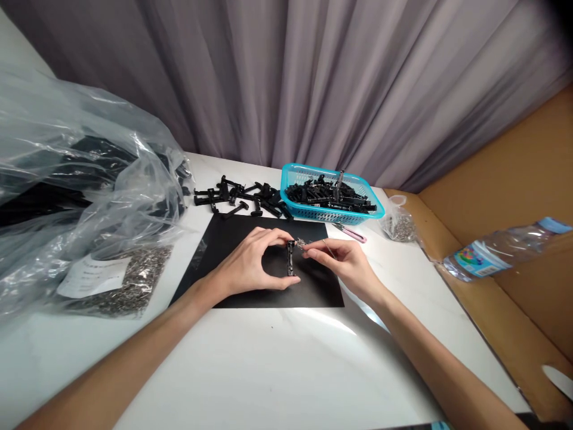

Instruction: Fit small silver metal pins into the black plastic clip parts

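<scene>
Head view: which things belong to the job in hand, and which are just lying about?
Likely in the job:
black part, held by the left hand
small metal pieces by the right hand
black sheet beneath
blue basket of black parts
loose black parts beside it
bags of metal pieces

Probably just lying about:
plastic bottle
pink tool, untouched

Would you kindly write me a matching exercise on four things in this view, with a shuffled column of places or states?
Things
1. Plastic basket
2. Plastic bottle
3. Upright slim black part
4. Pink-handled tool

Places or states
A. Held between the thumb and fingers of the left hand
B. On the white table, just in front of the item in D
C. Blue-capped, seen against brown cardboard
D. Blue, full of black parts

Pairs: 1-D, 2-C, 3-A, 4-B
</scene>
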